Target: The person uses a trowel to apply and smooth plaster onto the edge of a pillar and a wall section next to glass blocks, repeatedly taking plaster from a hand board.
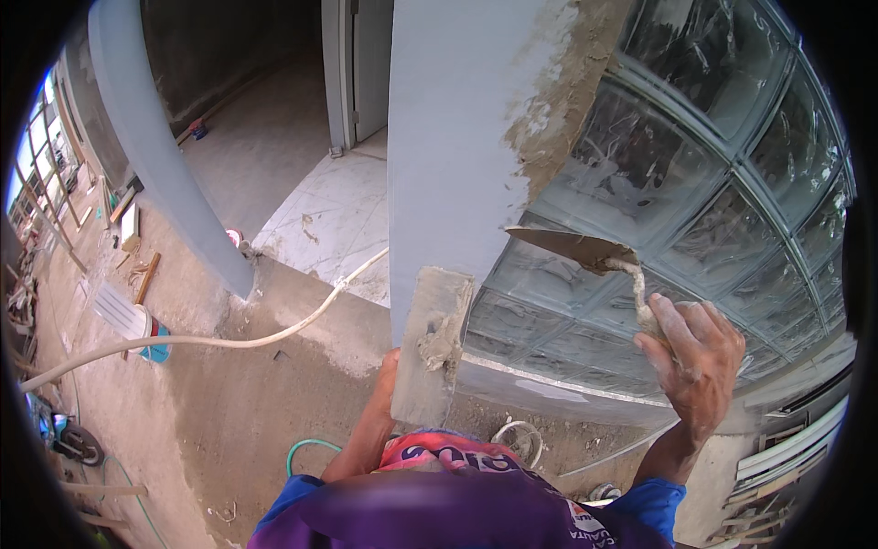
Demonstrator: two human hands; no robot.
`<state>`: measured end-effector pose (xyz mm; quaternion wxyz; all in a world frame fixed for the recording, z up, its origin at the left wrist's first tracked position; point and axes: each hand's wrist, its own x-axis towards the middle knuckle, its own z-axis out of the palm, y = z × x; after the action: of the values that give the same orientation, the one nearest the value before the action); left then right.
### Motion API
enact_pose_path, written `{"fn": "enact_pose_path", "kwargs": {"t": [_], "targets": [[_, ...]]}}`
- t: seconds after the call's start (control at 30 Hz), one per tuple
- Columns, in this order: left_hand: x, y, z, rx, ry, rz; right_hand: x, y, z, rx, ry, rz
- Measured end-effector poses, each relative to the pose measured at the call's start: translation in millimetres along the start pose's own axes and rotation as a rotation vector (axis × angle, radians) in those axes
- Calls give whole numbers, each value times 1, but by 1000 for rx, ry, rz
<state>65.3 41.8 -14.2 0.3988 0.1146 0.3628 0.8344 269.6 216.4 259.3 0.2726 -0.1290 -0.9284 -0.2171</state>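
Note:
My right hand (pixel 692 355) is closed around the mortar-crusted handle of a pointed trowel (pixel 572 245). The trowel's blade points left, its tip close to the wall edge. In front of my body, my left hand (pixel 389 377) holds up a rectangular plastering float (pixel 422 384) from beneath; its fingers are mostly hidden by it. A lump of grey mortar (pixel 441 343) lies on the float. Ahead stands a pale wall (pixel 448 137), with rough wet-looking mortar (pixel 572 101) along its right edge. Next to that strip is a glass-block panel (pixel 631 156).
A pale hose (pixel 229 343) crosses the left side toward the doorway. On the floor at left stands a white and blue bucket (pixel 154 337). Another bucket (pixel 519 443) stands below the glass blocks. A green hose (pixel 306 445) lies by my left arm. Long strips (pixel 796 448) are stacked at right.

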Motion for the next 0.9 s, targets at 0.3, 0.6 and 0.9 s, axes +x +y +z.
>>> {"fn": "enact_pose_path", "kwargs": {"t": [0.3,0.6,0.9], "targets": [[19,-17,-13,-242,-283,31,31,36,-15,360,334,288],[13,-8,6,-261,-157,-2,55,36,-7,383,240,229],[17,-10,4,-308,-198,-30,42,30,0,280,66,154]]}}
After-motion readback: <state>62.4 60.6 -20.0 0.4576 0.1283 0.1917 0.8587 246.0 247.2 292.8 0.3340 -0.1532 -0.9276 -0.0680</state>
